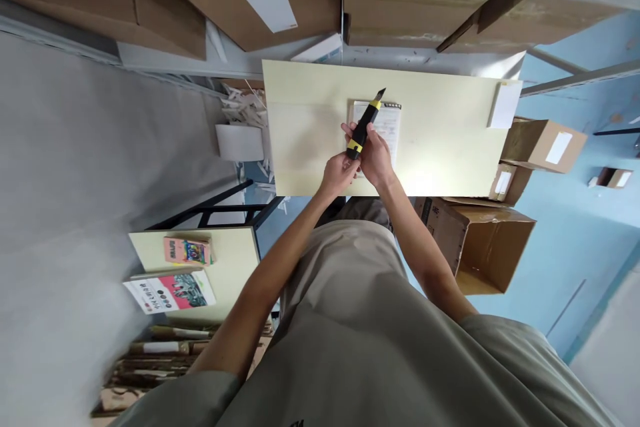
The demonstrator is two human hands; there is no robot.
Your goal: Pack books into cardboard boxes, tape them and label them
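A black and yellow utility knife (364, 128) is held above the table, its dark blade out and pointing away from me, up and slightly right. My right hand (376, 159) wraps the handle from the right, the thumb on top and fingertips showing on the left side. At the handle's bottom end, my left hand (340, 172) pinches the yellow-and-black butt; some of its fingers are hidden. Beneath the knife lies a white printed booklet or pad (388, 125) with a dark strip on its top edge, partly covered by my hands.
The pale yellow tabletop (450, 147) bears a small white stack (505, 105) at its right end. Cardboard boxes (420, 7) line the shelf behind. An open carton (495, 247) stands at right. Books (173, 290) lie on a lower-left table; paper scraps (245, 107) fill a spot at left.
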